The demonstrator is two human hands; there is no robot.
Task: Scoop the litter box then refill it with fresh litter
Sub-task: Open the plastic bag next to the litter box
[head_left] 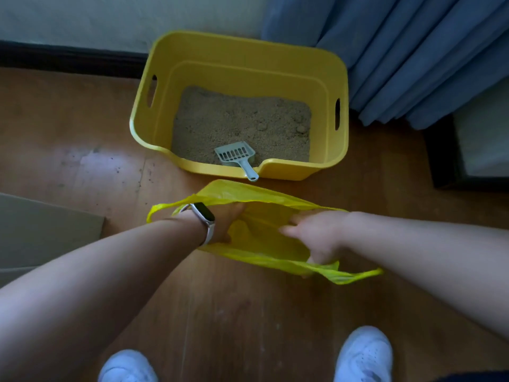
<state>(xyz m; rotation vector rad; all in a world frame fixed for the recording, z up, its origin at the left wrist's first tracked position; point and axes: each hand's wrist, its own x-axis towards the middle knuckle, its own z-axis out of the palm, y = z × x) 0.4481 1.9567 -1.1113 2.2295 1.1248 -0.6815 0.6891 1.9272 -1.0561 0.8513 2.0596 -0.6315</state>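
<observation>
A yellow litter box (327, 78) stands on the wooden floor (82, 139) in the upper middle of the frame, against the wall and just beside a blue curtain (413, 51) at the upper right. Sandy brown litter (242, 119) covers its bottom, with a few clumps towards its right side. A pale blue slotted scoop (235, 155) lies on the litter at the box's lower edge, its handle resting in the dip of the rim. Just below the box, at mid-frame, a yellow plastic bag (264, 244) is held with its mouth apart. The left hand (228, 221), a watch (205, 216) on its wrist, reaches into the mouth from the left; its fingers are hidden by the plastic, so its grip cannot be told. The right hand (316, 238), blurred, has its grip closed on the bag's right side, fingers curled round the plastic. Two white shoes (363, 354) show at the bottom edge, and a grey flat panel (41, 230) lies at the left.
</observation>
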